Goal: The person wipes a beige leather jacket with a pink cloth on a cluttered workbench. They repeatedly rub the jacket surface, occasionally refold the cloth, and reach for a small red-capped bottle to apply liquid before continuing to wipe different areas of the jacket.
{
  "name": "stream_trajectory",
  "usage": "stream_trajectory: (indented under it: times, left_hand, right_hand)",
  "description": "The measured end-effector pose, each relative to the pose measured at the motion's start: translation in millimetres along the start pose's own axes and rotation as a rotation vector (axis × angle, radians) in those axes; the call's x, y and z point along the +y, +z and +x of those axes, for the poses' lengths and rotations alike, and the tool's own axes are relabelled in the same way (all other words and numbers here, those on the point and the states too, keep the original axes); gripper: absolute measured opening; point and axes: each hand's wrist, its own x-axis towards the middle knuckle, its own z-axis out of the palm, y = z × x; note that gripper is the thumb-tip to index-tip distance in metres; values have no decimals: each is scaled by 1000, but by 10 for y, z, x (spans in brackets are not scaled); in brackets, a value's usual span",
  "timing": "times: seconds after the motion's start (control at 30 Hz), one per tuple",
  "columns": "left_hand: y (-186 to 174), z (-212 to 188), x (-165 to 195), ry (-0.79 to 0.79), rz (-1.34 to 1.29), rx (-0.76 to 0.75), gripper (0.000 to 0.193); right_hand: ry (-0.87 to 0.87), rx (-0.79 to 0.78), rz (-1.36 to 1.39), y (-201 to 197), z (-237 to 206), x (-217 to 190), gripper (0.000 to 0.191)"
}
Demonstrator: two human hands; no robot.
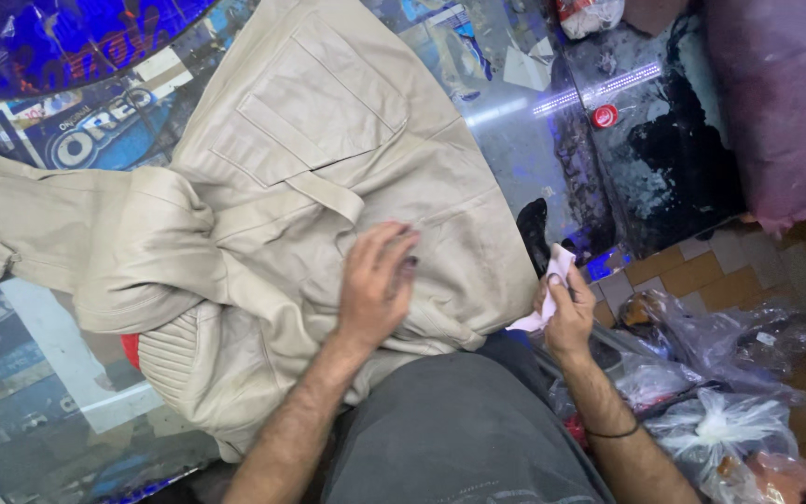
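Note:
A beige leather jacket point(300, 177) lies spread across a glass-topped counter point(515, 131), its flap pocket facing up and a sleeve trailing to the left. My left hand point(375, 285) rests flat on the jacket near its lower hem, fingers spread. My right hand point(568, 313) hovers just off the jacket's right edge and pinches a small crumpled white cloth point(552, 280). A black band circles my right wrist. My dark grey trousers fill the bottom middle.
A red bottle cap point(604, 116) lies on the dark counter at the upper right. Several clear plastic bags point(711, 373) sit on the tiled floor at the lower right. A purple cushion point(781, 103) stands at the far right. A blue foil sheet point(48, 37) covers the top left.

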Motion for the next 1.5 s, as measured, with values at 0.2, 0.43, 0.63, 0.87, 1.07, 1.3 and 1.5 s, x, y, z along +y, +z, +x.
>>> stream_trajectory:
  times: [0.2, 0.43, 0.63, 0.87, 1.07, 1.3, 1.5]
  left_hand:
    - [493, 60, 116, 89, 322, -447, 80]
    - [339, -91, -46, 67, 358, -532, 94]
    - [502, -129, 35, -96, 273, -411, 43]
    - [485, -265, -12, -83, 230, -362, 40]
    - [430, -375, -129, -40, 184, -325, 42]
    - [389, -349, -120, -22, 173, -303, 37]
    - [372, -365, -129, -35, 148, -308, 36]
  right_hand:
    - [-118, -96, 44, 127, 326, 236, 44]
    - [-155, -114, 284, 27, 467, 191, 46]
    - [-305, 147, 93, 332, 450, 127, 41]
    - [-812, -180, -1210, 1113, 601, 226, 45]
    - [-921, -56, -1559, 1039, 1369, -86, 59]
    - [-1012, -24, -1296, 886, 1458, -507, 49]
    - [-881, -306, -1475, 633, 489, -108, 24]
